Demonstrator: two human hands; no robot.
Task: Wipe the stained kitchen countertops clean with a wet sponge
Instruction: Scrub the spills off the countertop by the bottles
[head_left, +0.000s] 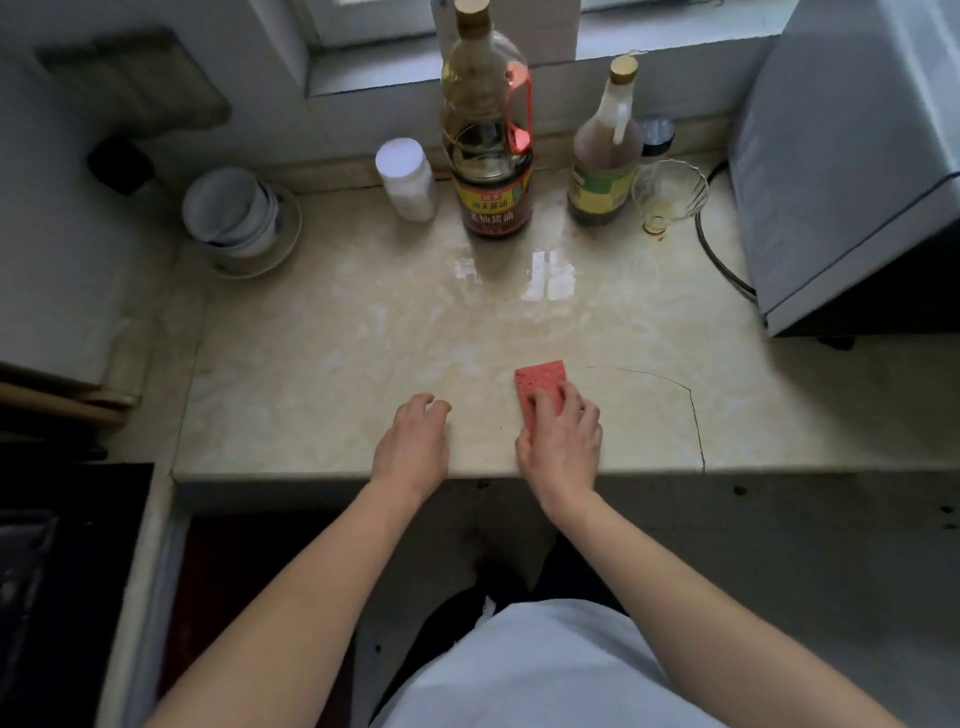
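Note:
A red sponge (537, 382) lies flat on the beige marbled countertop (332, 364), near its front edge. My right hand (563, 441) presses down on the sponge's near half, fingers curled over it. My left hand (413, 441) rests on the counter just left of the sponge, fingers bent, holding nothing. A wet, shiny patch (519, 275) shows in the middle of the counter. A thin curved crack (691, 400) runs through the counter to the right of the sponge.
Along the back stand a tall soy sauce bottle (491, 156), a smaller brown bottle (605, 156), a white jar (405, 179) and a glass bowl (670, 192). Stacked bowls on a plate (236, 218) sit back left. A grey appliance (841, 171) with a cable fills the right.

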